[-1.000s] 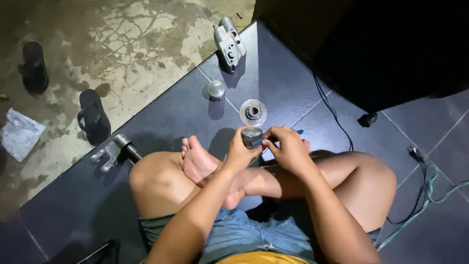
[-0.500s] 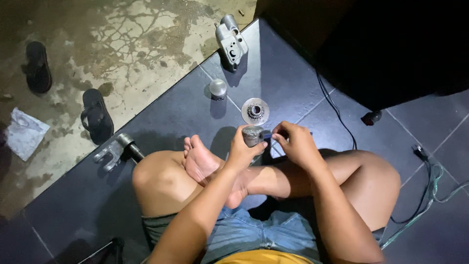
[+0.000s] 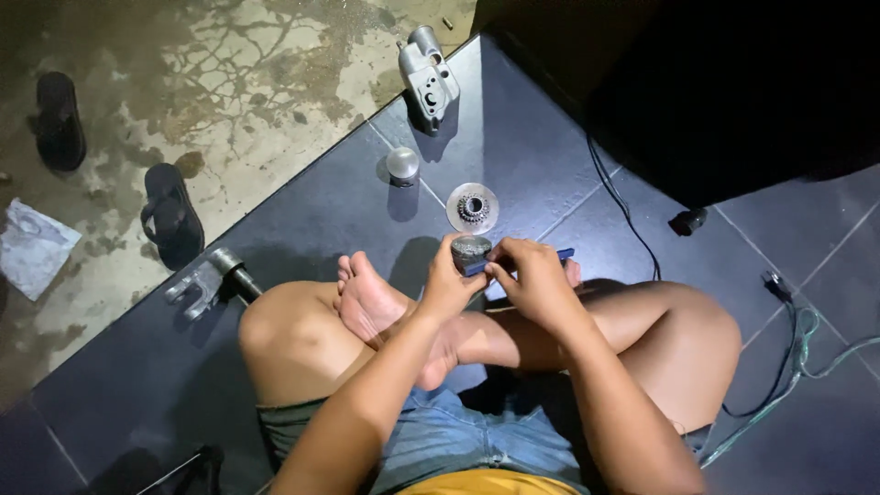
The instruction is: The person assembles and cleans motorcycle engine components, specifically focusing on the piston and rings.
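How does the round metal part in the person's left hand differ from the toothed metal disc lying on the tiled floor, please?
The dark round metal part is gripped by the left hand, while the toothed silver metal disc lies flat and untouched on the dark tiled floor. The held part looks dull and thick; the disc is bright, thin and wider, with a small gear at its centre. A blue tool in the right hand meets the held part, not the disc. Both are round metal pieces.

Seated cross-legged, knees spread, bare foot [image 3: 367,298] resting over opposite shin. Both forearms extended forward from lower frame edge, converging above crossed legs. Left hand [image 3: 449,280] closed, fingers curled in a grip, thumb toward midline. Right hand [image 3: 532,275] knuckles up, fingertips [image 3: 495,268] pinched together and touching left hand. Wrists roughly straight, elbows bent, out of view.
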